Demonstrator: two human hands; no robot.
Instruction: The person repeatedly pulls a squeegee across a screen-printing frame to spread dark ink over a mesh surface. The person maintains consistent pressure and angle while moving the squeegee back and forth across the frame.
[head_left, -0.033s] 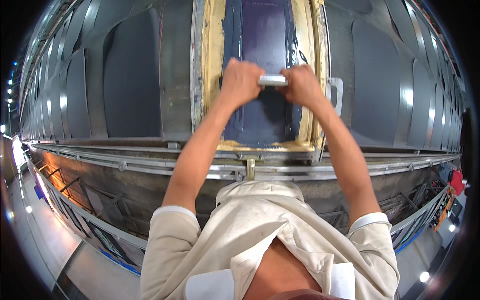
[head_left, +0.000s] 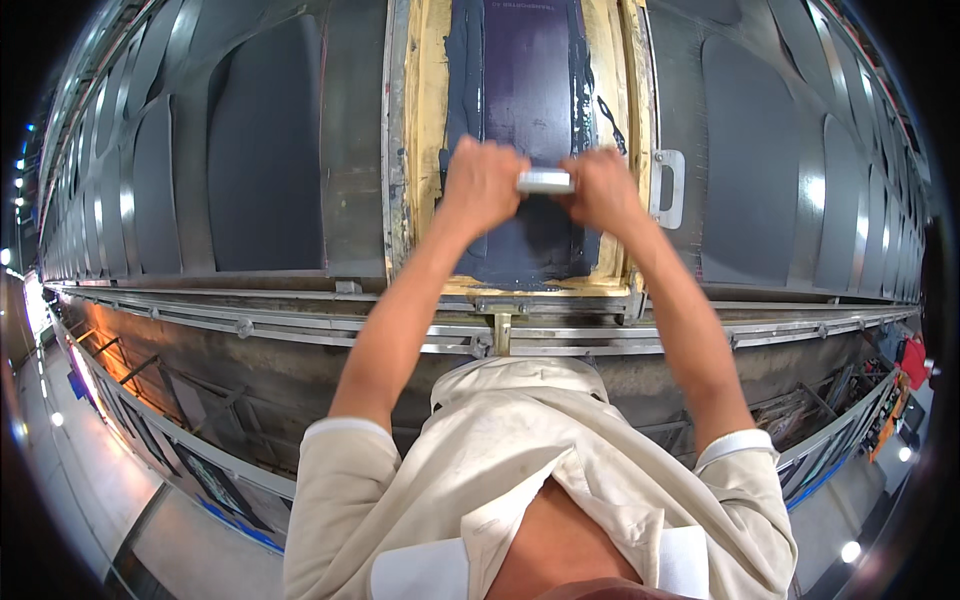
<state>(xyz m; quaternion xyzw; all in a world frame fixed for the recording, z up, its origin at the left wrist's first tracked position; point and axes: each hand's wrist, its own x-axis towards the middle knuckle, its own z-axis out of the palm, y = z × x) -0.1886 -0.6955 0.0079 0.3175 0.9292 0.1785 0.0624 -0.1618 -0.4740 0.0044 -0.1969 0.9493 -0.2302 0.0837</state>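
Between my two closed hands is a squeegee with a pale metal bar (head_left: 546, 181). My left hand (head_left: 482, 188) grips its left end and my right hand (head_left: 602, 192) its right end; both hands are slightly blurred. Beneath them lies a printing screen, its mesh dark purple (head_left: 525, 80), in a frame edged with yellowish tape (head_left: 428, 90). Thick dark ink (head_left: 463, 95) coats the mesh along both sides, and a loose streak marks the tape at the right. The squeegee's lower edge is hidden by my hands and shadow.
Dark flat fabric-like pieces (head_left: 265, 150) lie on the long table left of the frame, with similar pieces (head_left: 750, 160) to the right. A metal handle (head_left: 669, 188) juts from the frame's right side. Metal rails (head_left: 270, 325) run along the table's near edge, close to my waist.
Both hands have drawn the squeegee a short way toward me over the screen. My grip looks the same.
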